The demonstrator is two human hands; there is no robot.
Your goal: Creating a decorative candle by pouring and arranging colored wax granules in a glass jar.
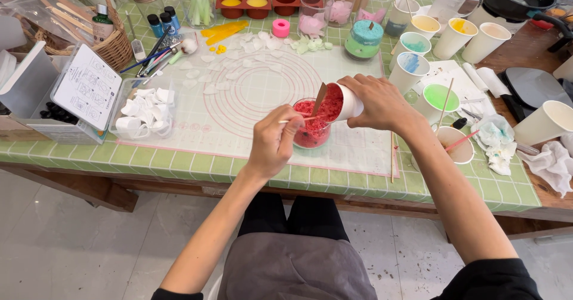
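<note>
1. My right hand (376, 102) is wrapped around a white paper cup (344, 103), tipped over so its mouth faces down toward the glass jar (311, 130); red crumbly stuff shows inside the cup.
2. The glass jar stands on the pale mat (250, 91) with its ring pattern, just below and left of the tipped cup, and it is nearly full of the same red stuff.
3. My left hand (273, 142) sits just left of the jar, fingers clenched on a thin wooden stick (293, 120) that reaches over the jar's rim.
4. A flat wooden stirrer (320, 99) leans in the cup's mouth, above the jar.
5. Right of the jar, on the green-tiled worktop (179, 165), stand more paper cups, one holding green paint (440, 97).
</note>
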